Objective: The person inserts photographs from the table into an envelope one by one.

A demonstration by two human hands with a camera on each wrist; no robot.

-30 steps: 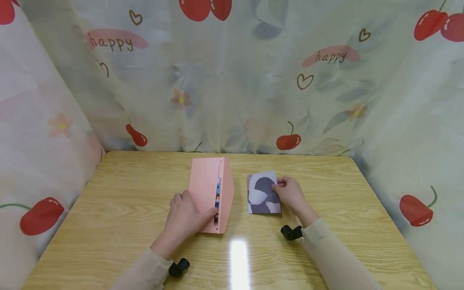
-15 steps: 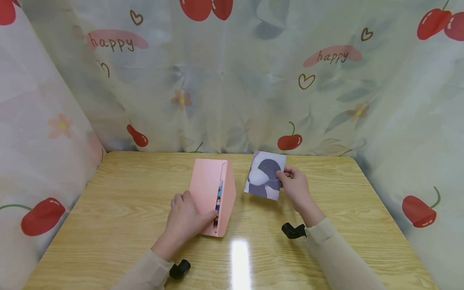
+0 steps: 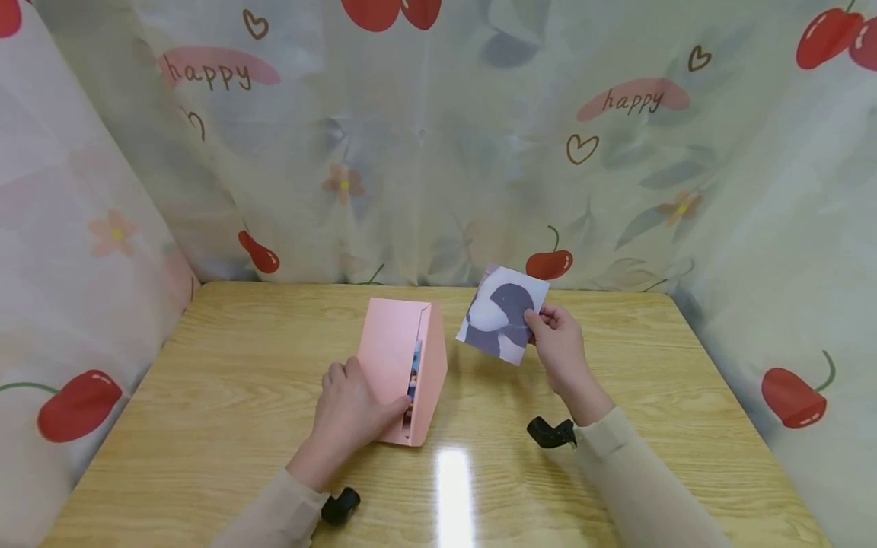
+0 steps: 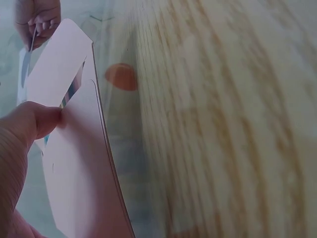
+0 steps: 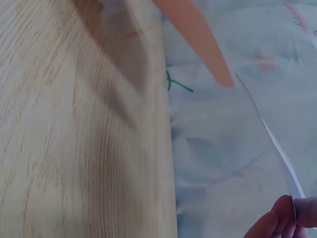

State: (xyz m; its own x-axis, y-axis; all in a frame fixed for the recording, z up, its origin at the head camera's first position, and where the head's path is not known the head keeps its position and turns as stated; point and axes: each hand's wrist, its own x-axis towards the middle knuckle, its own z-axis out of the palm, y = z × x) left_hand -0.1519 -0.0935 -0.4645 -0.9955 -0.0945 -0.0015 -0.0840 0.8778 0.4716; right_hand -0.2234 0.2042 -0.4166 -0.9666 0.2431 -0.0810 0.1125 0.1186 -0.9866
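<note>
My left hand (image 3: 346, 407) grips a pink envelope (image 3: 389, 331), its thumb at the slit beside the flap. Colourful printed paper (image 3: 414, 365) shows in that slit; the rest of it is hidden inside. The flap (image 3: 433, 373) stands out on the right side. To the right of the envelope, my right hand (image 3: 565, 358) pinches a grey-and-white printed card (image 3: 489, 316) by its right edge, raised and tilted above the table. The right wrist view shows the card (image 5: 267, 134) nearly edge-on, apart from the pink envelope (image 5: 198, 42).
The wooden table (image 3: 233, 365) ends at a patterned curtain (image 3: 425, 190) behind it, with more curtain at both sides. Black wrist cameras (image 3: 340, 506) stick out by the sleeves. A bright reflection lies on the table's front middle.
The right hand has lifted the card from the table, moving it up and away and tilting it. The left hand has hardly moved; the envelope has shifted very slightly.
</note>
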